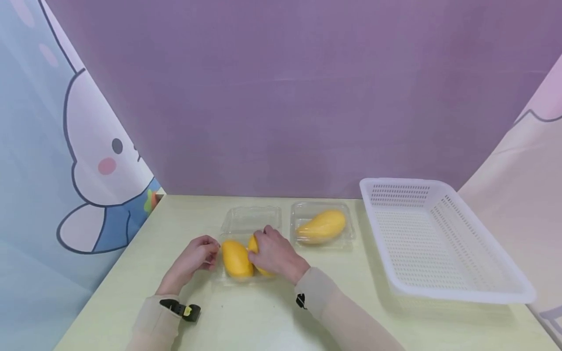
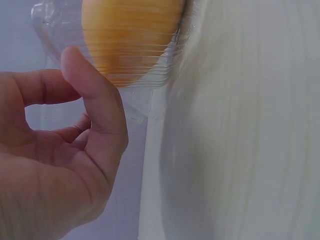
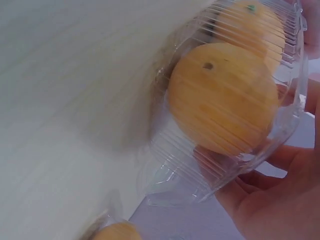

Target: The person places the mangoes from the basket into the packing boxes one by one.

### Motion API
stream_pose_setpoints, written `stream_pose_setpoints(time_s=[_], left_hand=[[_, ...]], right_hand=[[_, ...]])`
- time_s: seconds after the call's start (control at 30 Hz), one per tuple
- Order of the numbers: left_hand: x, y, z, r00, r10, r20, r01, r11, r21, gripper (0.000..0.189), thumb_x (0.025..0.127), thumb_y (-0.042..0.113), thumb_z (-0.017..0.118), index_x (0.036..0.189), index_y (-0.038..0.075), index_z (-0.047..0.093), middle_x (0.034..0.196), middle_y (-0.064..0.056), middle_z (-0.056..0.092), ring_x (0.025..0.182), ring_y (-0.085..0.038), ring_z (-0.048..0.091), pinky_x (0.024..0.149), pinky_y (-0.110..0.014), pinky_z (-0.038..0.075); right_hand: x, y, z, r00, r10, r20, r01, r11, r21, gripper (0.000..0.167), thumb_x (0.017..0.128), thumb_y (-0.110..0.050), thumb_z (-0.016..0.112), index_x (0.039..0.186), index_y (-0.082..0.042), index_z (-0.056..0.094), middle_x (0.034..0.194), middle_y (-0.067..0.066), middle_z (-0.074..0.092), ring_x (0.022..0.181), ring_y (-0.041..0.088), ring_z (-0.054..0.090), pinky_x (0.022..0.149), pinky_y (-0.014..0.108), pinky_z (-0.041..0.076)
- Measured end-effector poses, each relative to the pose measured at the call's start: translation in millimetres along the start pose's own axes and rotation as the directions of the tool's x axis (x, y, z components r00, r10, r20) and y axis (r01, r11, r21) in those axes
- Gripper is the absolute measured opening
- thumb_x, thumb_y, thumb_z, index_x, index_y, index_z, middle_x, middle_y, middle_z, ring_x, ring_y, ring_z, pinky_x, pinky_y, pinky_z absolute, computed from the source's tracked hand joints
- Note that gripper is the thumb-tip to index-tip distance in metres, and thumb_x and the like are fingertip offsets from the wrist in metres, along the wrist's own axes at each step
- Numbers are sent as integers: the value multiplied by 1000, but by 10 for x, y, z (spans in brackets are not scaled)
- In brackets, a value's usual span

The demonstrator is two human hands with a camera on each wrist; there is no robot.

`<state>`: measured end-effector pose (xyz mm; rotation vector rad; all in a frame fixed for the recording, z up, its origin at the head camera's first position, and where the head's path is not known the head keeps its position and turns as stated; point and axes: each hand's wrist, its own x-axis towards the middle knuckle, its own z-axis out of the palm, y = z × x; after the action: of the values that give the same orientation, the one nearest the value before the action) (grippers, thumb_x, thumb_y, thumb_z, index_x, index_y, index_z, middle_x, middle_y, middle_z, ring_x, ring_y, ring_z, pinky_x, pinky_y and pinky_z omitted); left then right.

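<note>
Two yellow mangoes lie side by side in an open clear plastic clamshell box (image 1: 226,280), its lid (image 1: 252,219) folded back behind. My right hand (image 1: 276,253) grips the right mango (image 3: 225,100) from above, its fingers reaching down inside the box and partly seen through the ribbed plastic wall. The left mango (image 1: 237,261) rests beside it, with nothing holding it. At the box's left edge is my left hand (image 1: 199,256), fingers loosely curled, fingertips close to the rim; whether they touch it I cannot tell. No thing shows within that hand (image 2: 65,150).
A second clear box (image 1: 322,225) with one mango (image 1: 325,226) stands just right of my right hand. A large white perforated basket (image 1: 439,243) takes up the table's right side. Behind the pale table (image 1: 237,321) rises a purple backdrop (image 1: 285,97).
</note>
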<state>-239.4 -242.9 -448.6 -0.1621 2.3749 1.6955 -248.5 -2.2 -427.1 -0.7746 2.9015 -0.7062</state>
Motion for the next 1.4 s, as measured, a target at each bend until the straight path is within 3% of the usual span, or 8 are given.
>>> stream_pose_setpoints(time_s=[0.07,0.33,0.53,0.7,0.87,1.07,1.2,1.4], left_hand=[[2,-1,6,1000,0,-8,0,1000,-1,18,100,11,50,108,-5,54,83,-11,55,66,-21,56,61,-32,54],[15,-16,14,1000,11,-17,-11,1000,9,18,101,9,49,109,-6,54,81,-11,55,66,-21,55,60,-32,54],[12,-15,12,1000,2,-20,-2,1000,3,18,100,8,49,109,-6,54,80,-11,56,65,-21,56,60,-32,54],[9,-16,0,1000,1,-26,-1,1000,11,18,99,8,49,109,-6,55,79,-12,56,65,-21,56,60,-33,54],[-7,-17,-16,999,-3,-37,4,1000,28,18,99,8,49,108,-5,56,79,-11,56,65,-21,56,60,-32,54],[-23,-9,-29,999,-5,-36,7,999,32,18,99,8,49,109,-5,56,81,-12,56,66,-22,55,60,-32,53],[-37,-3,-44,999,-8,-37,9,999,35,19,98,7,49,110,-6,55,82,-14,56,66,-22,55,59,-31,52],[-53,4,-59,999,-6,-41,8,999,51,19,98,7,48,111,-6,55,87,-18,56,66,-23,54,59,-32,51]], right_hand=[[2,-3,-6,1000,4,8,-4,1000,-7,39,91,-31,62,118,-3,65,97,4,54,83,19,50,69,31,46],[22,23,-63,1000,14,-11,-14,1000,12,48,94,-35,65,129,-2,61,101,7,66,82,18,58,69,31,51],[46,92,-116,990,51,-129,-52,999,-4,36,98,-31,62,117,-2,68,107,11,67,99,28,61,81,40,54],[86,125,-151,968,148,-203,-153,988,-9,36,99,-28,60,116,3,66,108,17,64,98,34,59,81,45,55],[85,99,-123,963,230,-143,-219,971,92,45,100,-30,58,120,9,61,105,22,61,92,36,58,79,48,53],[125,62,-86,943,329,-37,-315,926,210,58,103,-37,52,134,12,51,121,28,61,100,36,61,87,49,52],[152,62,-76,925,381,-7,-366,893,262,65,103,-38,50,146,10,42,131,30,58,105,36,61,90,49,52],[167,80,-101,920,392,-11,-360,855,375,67,102,-33,54,151,9,35,147,29,47,113,37,58,98,50,49]])
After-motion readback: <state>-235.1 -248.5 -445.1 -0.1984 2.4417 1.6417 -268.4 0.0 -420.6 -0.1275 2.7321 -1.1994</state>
